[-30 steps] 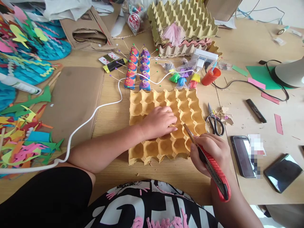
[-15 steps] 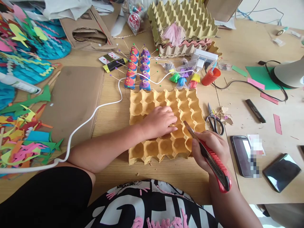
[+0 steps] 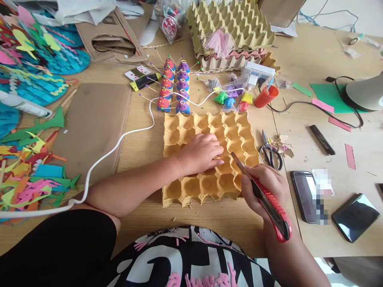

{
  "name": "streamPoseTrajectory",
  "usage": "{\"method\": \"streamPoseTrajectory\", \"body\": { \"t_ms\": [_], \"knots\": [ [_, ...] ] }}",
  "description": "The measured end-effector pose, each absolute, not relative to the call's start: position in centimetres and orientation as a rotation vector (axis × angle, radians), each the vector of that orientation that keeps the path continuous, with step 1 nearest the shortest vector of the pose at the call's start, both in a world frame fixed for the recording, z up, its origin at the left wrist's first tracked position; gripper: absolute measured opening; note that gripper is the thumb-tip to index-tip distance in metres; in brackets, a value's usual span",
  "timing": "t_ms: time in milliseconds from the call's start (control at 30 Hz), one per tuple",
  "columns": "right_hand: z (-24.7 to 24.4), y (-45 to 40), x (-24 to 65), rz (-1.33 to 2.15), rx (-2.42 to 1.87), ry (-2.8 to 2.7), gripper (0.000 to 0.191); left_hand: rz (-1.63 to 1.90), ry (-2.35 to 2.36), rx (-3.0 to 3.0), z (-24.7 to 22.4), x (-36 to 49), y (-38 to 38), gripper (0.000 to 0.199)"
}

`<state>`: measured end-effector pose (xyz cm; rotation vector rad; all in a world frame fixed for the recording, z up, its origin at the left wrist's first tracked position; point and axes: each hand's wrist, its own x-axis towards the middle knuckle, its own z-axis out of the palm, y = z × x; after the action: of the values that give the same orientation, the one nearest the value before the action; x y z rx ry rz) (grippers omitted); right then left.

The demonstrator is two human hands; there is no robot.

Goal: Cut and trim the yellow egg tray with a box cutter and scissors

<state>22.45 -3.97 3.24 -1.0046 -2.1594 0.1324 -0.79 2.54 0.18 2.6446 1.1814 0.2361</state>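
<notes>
A yellow cardboard egg tray [image 3: 191, 185] lies on the wooden table in front of me. My left hand [image 3: 203, 154] rests on its middle, fingers curled down over the ridges and gripping the tray; the fingertips are partly hidden in the cups. My right hand [image 3: 267, 187] is wrapped round a red utility knife [image 3: 273, 211]. Its blade is out and points up and left, with the tip at the tray's ridges right of my left hand. Scissors [image 3: 271, 153] with black handles lie just right of the tray, beside small cardboard scraps [image 3: 281, 144].
Two rows of painted egg-cup figures [image 3: 174, 85] stand behind the tray, with a white cable [image 3: 119, 139] crossing by them. A red cup [image 3: 265, 97], power strip [image 3: 257, 71] and stacked egg trays [image 3: 230, 24] are farther back. Paper scraps [image 3: 36, 175] lie left; a phone [image 3: 303, 195] lies right.
</notes>
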Motion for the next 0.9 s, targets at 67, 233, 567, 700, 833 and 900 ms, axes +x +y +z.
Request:
{"method": "streamPoseTrajectory", "body": {
  "t_ms": [67,233,567,700,833,900],
  "knots": [
    [3.2,-3.9,22.4,0.137,-1.003,-2.169,0.022,0.229,1.187,2.642,0.2,-0.8,2.5,0.030],
    [3.5,-3.9,22.4,0.138,-1.006,-2.190,0.020,0.261,1.183,2.648,-0.1,-0.8,2.5,0.029],
    [4.2,-4.0,22.5,0.101,-0.961,-2.275,0.020,0.228,1.190,2.636,0.0,-0.8,2.5,0.028],
    [4.6,-4.2,22.6,0.180,-0.951,-2.264,0.021,0.225,1.198,2.631,0.0,-0.8,2.5,0.028],
    [4.5,-4.4,22.8,0.262,-0.941,-2.179,0.021,0.248,1.199,2.624,-0.1,-0.8,2.5,0.028],
    [4.1,-4.4,22.8,0.243,-0.953,-2.099,0.021,0.241,1.193,2.617,0.0,-0.8,2.5,0.028]
  ]
}}
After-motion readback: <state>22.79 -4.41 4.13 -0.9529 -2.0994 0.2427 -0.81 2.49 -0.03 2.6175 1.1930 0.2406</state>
